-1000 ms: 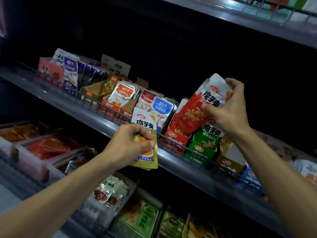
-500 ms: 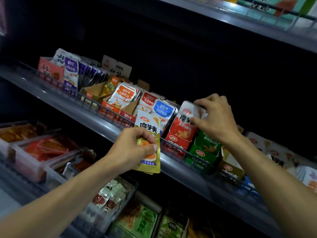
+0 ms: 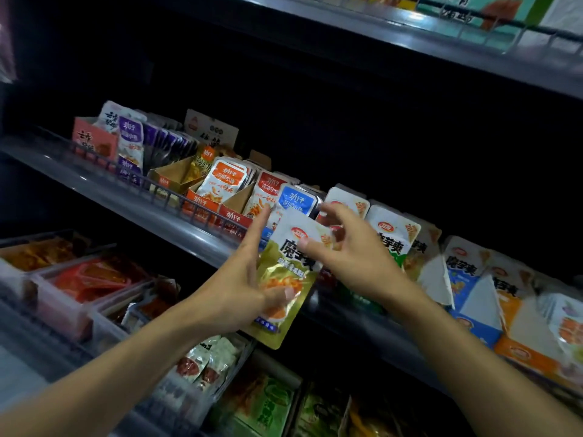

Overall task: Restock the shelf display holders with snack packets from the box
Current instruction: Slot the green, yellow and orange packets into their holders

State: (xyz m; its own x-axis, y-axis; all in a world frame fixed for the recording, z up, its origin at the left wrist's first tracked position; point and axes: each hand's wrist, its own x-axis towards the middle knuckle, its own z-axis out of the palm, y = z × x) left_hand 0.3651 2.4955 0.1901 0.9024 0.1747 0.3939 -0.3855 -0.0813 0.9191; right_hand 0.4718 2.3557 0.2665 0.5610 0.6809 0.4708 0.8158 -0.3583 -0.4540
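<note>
My left hand (image 3: 239, 285) holds a yellow and white snack packet (image 3: 284, 279) in front of the middle shelf, with the thumb pressed on its lower part and the index finger pointing up. My right hand (image 3: 353, 257) is at the packet's top edge; its thumb lies on the front and the curled fingers sit behind, pinching it. Just behind stand the display holders: a red-packet row (image 3: 347, 200), a green-packet row (image 3: 392, 231), then blue (image 3: 463, 279) and orange (image 3: 517, 310) rows to the right. No supply box is in view.
The middle shelf's wire front rail (image 3: 157, 190) runs down to the right, with fish-snack holders (image 3: 220, 181) along its left half. Clear bins of red snacks (image 3: 88, 279) fill the lower shelf. An upper shelf (image 3: 441, 36) overhangs.
My right hand left the red packets in their holder and came down to the top of the yellow packet. My left hand raised that packet up and to the right.
</note>
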